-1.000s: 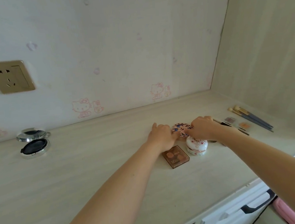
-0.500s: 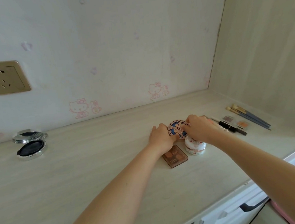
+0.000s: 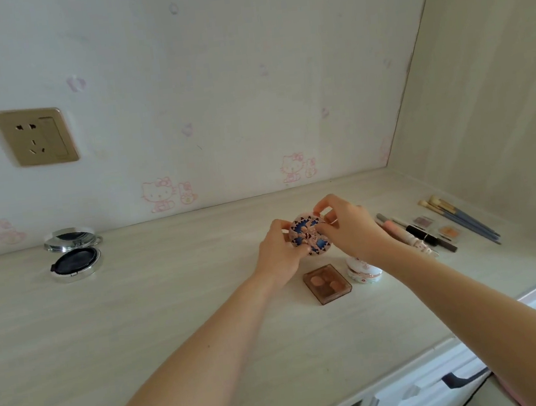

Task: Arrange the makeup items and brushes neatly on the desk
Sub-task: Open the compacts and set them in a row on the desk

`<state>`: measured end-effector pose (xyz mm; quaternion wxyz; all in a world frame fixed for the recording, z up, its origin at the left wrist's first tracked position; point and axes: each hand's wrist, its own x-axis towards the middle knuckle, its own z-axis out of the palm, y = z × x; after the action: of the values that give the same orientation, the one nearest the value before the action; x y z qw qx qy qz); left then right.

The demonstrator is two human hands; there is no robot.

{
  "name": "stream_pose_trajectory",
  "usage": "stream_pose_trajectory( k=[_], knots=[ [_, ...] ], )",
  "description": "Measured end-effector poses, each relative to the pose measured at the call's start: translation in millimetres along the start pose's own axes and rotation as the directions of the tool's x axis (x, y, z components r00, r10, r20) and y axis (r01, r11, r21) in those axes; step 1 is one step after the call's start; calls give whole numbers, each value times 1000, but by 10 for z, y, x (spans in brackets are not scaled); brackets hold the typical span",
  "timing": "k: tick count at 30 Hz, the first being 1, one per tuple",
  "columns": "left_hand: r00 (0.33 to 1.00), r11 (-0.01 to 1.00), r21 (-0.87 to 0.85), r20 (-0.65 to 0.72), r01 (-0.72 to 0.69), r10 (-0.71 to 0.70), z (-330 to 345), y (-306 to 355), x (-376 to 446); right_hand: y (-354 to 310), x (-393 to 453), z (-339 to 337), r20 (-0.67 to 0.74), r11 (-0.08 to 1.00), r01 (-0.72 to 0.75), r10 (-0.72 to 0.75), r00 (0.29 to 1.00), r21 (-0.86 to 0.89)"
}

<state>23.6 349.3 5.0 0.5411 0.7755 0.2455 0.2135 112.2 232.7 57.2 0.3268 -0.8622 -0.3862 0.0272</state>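
Bare forearms, no sleeves, no jewellery.

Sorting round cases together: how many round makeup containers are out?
3: an open silver compact far left by the wall, a patterned compact gripped in both hands, and a white jar partly behind the right forearm.

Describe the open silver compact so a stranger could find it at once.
Start at the gold wall socket on the left. Directly below it, on the desk against the wall, lies the silver compact. It sits alone, lid propped open, with a dark round inside, far from the cluster by the hands.
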Motion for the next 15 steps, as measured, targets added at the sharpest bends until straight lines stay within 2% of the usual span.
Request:
stream_pose_trajectory(
  k=[7,10,15],
  knots=[
    [998,995,-74,-8,-66,66,-580,31,-287,-318,-115,139,-32,993,65,-62,998,101],
    [999,988,-150,-17,-46,44,-852,34,-455,-487,-177,241,-5,984,95,-96,995,148],
    [999,965,-261,-25,29,-36,-1279,7,-728,-758,-274,453,81,914,31,-70,994,405]
  ],
)
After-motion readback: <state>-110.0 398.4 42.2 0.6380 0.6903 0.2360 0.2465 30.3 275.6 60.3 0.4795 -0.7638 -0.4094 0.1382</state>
